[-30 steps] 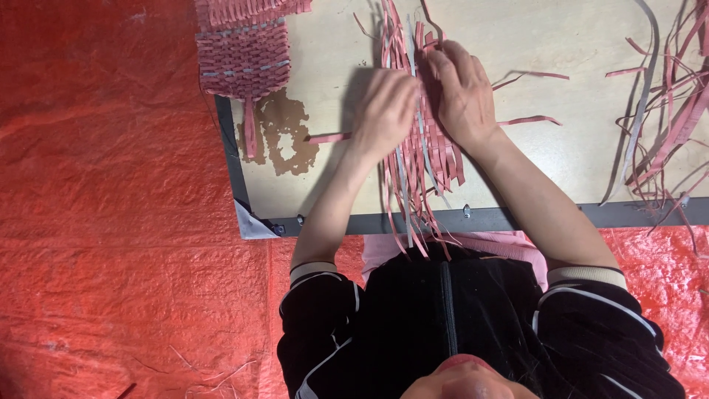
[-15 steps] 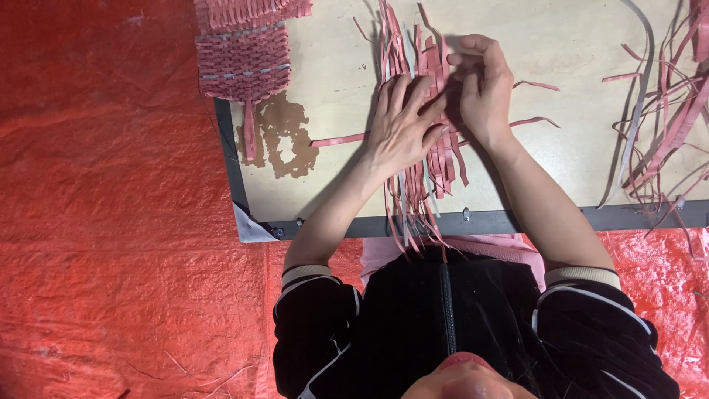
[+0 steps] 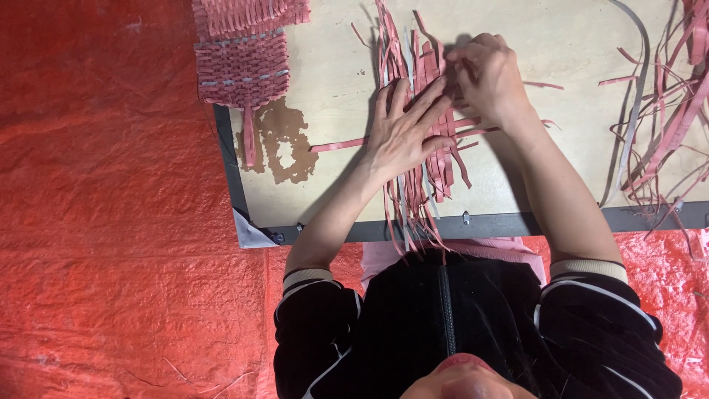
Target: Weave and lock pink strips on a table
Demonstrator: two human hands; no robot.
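Pink strips (image 3: 422, 133) lie on the wooden board (image 3: 332, 81); the left hand (image 3: 402, 133) presses them flat with fingers spread, the right hand (image 3: 489, 77) pinches 1 strip. Lifting the palm could let them slide apart.

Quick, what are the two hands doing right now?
Left hand: open, fingers spread flat on the pink strips.
Right hand: fingers curled, pinching the strips.

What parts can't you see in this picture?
- Head view: the pink strips under the left hand are covered by its palm.
- The right hand fingertips curl under, hiding any grip.
- The woven mat and loose strips are cut off by the frame edges.
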